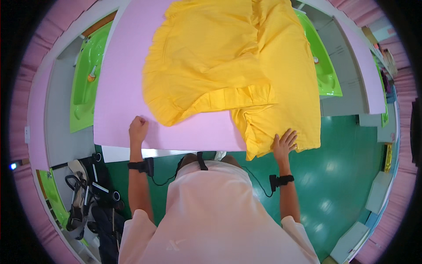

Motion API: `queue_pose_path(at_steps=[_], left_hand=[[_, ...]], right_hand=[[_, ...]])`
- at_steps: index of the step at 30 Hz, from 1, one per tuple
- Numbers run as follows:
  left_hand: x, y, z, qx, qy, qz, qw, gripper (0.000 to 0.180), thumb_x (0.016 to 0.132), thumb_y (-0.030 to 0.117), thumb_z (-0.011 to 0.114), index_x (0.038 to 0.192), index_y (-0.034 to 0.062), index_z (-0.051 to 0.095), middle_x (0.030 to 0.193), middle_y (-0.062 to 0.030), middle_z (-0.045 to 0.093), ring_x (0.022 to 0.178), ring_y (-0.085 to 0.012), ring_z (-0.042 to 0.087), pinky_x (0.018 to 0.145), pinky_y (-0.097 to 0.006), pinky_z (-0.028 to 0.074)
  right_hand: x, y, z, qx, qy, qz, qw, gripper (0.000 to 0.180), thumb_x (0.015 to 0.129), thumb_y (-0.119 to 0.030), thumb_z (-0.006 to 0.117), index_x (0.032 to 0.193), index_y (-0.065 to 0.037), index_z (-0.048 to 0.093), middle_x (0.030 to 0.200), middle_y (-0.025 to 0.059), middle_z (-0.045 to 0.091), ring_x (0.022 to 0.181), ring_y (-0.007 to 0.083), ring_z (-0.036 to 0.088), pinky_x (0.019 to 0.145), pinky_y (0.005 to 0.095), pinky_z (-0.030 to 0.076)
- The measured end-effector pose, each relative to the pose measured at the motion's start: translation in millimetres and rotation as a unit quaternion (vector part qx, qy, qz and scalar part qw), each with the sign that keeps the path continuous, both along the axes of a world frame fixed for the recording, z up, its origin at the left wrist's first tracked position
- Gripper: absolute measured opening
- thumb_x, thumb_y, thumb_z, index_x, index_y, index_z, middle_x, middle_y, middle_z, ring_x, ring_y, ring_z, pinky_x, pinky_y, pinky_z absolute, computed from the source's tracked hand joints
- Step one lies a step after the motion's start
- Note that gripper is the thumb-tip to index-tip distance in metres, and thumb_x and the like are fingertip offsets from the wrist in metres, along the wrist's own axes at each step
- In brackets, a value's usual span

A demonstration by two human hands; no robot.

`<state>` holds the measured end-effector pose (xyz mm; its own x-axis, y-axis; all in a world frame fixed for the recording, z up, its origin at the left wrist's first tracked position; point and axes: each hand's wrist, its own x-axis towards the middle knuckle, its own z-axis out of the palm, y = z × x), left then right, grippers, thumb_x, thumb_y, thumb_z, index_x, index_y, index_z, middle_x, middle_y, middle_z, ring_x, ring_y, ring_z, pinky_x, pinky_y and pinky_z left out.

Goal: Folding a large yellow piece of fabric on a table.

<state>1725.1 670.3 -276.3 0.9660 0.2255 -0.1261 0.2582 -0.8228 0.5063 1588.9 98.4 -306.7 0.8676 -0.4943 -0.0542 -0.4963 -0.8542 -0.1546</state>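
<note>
A large yellow ruffled cloth (211, 53) lies across the pink padded table (118, 88), with its gathered frill along the left and front edges of the upper layer. Its right part is folded over and hangs past the table's front right corner. My right hand (285, 141) rests on this front right part, fingers apart and pressed flat. On bare pink surface near the front left edge is my left hand (139, 127), its fingers curled in. I see nothing in it, and it is apart from the cloth.
Bright green tubs (89, 77) flank the table on the left, and another green tub (320, 57) is on the right. A folded stroller-like frame (81, 189) and dark bags stand at the lower left. Low white boxes (379, 191) line the right wall beside the green floor (325, 176).
</note>
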Motion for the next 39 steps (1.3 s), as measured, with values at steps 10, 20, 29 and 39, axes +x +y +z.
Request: queue_pose_path(at_steps=[10, 20, 29, 39], left_hand=[[37.8, -110.0, 27.3, -0.16, 0.137, -0.027, 0.977, 0.03, 0.075, 0.019, 0.065, 0.089, -0.0065, 0.06, 0.076, -0.0142, 0.064, 0.058, -0.0213, 0.061, 0.046, -0.029, 0.046], [10.7, 48.2, 30.3, 0.053, -0.1, 0.053, 0.992, 0.017, 0.082, 0.015, 0.055, 0.093, 0.002, 0.05, 0.082, -0.0211, 0.06, 0.078, -0.0395, 0.059, 0.066, -0.044, 0.045], [19.2, 94.1, 58.5, 0.243, -0.226, 0.095, 0.938, 0.033, 0.078, 0.016, 0.065, 0.103, 0.0003, 0.05, 0.102, -0.0177, 0.057, 0.09, -0.0314, 0.057, 0.077, -0.04, 0.046], [18.7, -146.9, 52.3, 0.03, -0.116, -0.372, 0.92, 0.063, 0.069, 0.026, 0.071, 0.125, 0.0122, 0.048, 0.123, -0.0147, 0.051, 0.112, -0.0332, 0.047, 0.1, -0.045, 0.029]], right_hand=[[3.0, -1.4, 4.0, 0.046, -0.008, -0.027, 0.999, 0.071, 0.086, -0.035, 0.037, 0.145, -0.013, 0.004, 0.149, 0.0197, -0.006, 0.136, 0.0401, -0.007, 0.102, 0.0632, -0.003], [1.9, -5.2, 4.9, 0.018, -0.003, -0.043, 0.999, 0.069, 0.086, -0.034, 0.036, 0.145, -0.014, 0.007, 0.149, 0.0193, -0.002, 0.137, 0.0409, -0.001, 0.102, 0.0635, -0.002], [4.3, -3.8, 3.7, 0.028, -0.006, -0.049, 0.998, 0.071, 0.083, -0.033, 0.038, 0.145, -0.016, 0.009, 0.149, 0.0193, -0.001, 0.136, 0.0415, 0.0, 0.102, 0.0638, -0.001], [11.4, 47.8, 43.0, -0.01, -0.051, 0.133, 0.99, 0.055, 0.077, -0.031, 0.055, 0.128, -0.013, 0.04, 0.138, 0.0235, 0.03, 0.132, 0.0374, 0.021, 0.104, 0.0607, 0.006]])
